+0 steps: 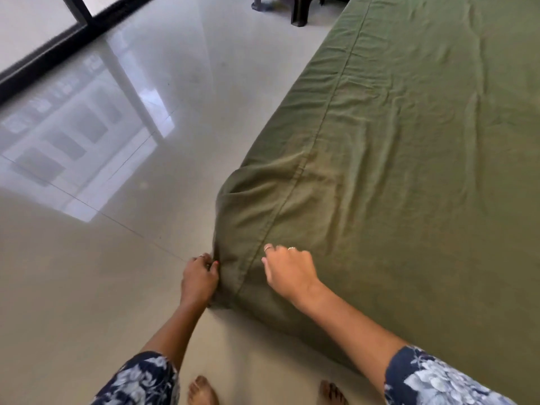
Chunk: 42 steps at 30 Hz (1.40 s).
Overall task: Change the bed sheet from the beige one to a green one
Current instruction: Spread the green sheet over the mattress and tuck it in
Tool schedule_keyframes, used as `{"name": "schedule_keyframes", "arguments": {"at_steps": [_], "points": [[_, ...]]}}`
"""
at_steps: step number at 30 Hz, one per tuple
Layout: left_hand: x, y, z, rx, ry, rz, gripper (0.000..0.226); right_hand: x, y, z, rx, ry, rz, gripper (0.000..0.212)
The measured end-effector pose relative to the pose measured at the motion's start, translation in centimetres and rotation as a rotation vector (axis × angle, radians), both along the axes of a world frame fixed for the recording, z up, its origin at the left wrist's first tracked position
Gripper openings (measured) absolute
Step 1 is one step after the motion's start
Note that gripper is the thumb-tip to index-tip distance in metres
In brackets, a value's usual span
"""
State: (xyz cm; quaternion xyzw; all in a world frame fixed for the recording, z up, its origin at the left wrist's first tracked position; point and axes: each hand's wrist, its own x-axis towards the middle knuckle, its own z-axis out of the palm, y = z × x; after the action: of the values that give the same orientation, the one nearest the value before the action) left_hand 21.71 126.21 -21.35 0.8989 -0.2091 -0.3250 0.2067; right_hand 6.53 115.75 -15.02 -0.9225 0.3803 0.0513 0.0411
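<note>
The green sheet (394, 147) is lying spread over the bed, covering the whole top that shows and draping down over the near left corner to the floor (102, 273), with one stitched hem line running along its left side and many small wrinkles across the top. You are pinching the bunched fabric at that hanging corner with your left hand (199, 280), its fingers (211, 266) curled in against the cloth right at the fold, low and close to the floor. Your right hand (287, 268) is hovering over the sheet just beside the hem line, the fingers loosely curled; whether they are catching any cloth you cannot tell from this angle, though nothing is visibly gripped. Two rings are showing on the right hand and one on the left. Both your sleeves (432, 378) are dark blue with a pale floral print, and your two bare feet (201, 390) are standing on the glossy tiled floor between your arms. The floor is reflecting a window's bright panes at the left, beside one dark frame (46, 51) running along the upper left. At the top, the legs of one dark piece of furniture (298, 13) are showing past the bed's far edge. No writing or labels are readable anywhere.
</note>
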Motion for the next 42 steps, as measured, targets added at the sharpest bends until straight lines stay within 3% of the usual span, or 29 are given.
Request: {"name": "schedule_keyframes", "arguments": {"at_steps": [2,6,11,14,18,24,28,32,37,42], "points": [[0.0,-0.1,0.4,0.015,-0.03,-0.049,0.017,1.6,-0.4,0.3,0.064,0.038,0.014,0.021],[1.6,1.1,2.6,-0.021,-0.159,-0.071,0.024,4.1,-0.8,0.5,0.098,0.048,0.015,0.025],[4.0,5.6,3.7,0.052,-0.445,-0.507,0.019,5.3,-0.2,2.3,0.189,0.175,0.004,0.024],[7.0,4.9,5.7,0.259,-0.301,-0.757,0.015,5.9,0.2,3.9,0.235,0.229,-0.028,0.023],[12.7,2.2,11.5,0.589,-0.156,-1.082,0.035,6.3,0.6,7.9,0.294,0.195,-0.181,0.025],[14.1,-6.7,22.9,0.35,-0.25,-1.13,0.036,6.3,-1.1,14.4,0.391,0.119,-0.429,0.021],[12.4,-13.0,28.9,0.2,-0.22,-1.211,0.036,6.9,-4.0,17.6,0.488,-0.121,-0.553,0.031],[13.7,-17.2,33.6,0.192,-0.228,-1.339,0.036,7.6,-7.0,18.5,0.535,-0.236,-0.564,0.048],[19.7,-24.2,39.2,0.335,-0.398,-1.425,0.043,11.0,-12.6,23.1,0.461,-0.295,-0.606,0.052],[22.1,-33.3,42.5,0.268,-0.5,-1.449,0.045,13.9,-20.9,27.8,0.337,-0.31,-0.604,0.048]]}}
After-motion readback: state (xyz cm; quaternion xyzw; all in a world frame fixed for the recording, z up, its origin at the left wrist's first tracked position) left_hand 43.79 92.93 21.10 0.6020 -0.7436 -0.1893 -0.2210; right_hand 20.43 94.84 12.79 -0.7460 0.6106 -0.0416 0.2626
